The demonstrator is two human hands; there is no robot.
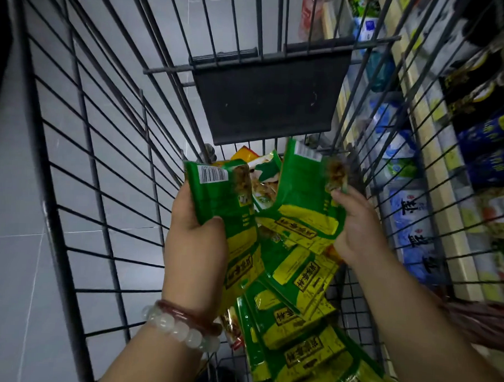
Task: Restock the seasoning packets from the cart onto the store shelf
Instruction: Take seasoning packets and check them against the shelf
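Observation:
Both my hands are down inside a black wire cart [81, 160]. My left hand [195, 240] grips a green and yellow seasoning packet [224, 201] from its left edge, thumb across the front. My right hand [359, 227] pinches the right edge of another green and yellow packet [305, 199], held up beside the first. Below them, several more of the same packets [300, 323] lie piled on the cart floor, running toward me. A few other packets [263, 168] with yellow and white print lie behind the held ones.
The cart's dark fold-down flap [266, 96] hangs at the far end. A store shelf [436, 175] with blue, white and dark packages runs along the right, seen through the cart's wire side. Grey tiled floor [17, 238] lies to the left.

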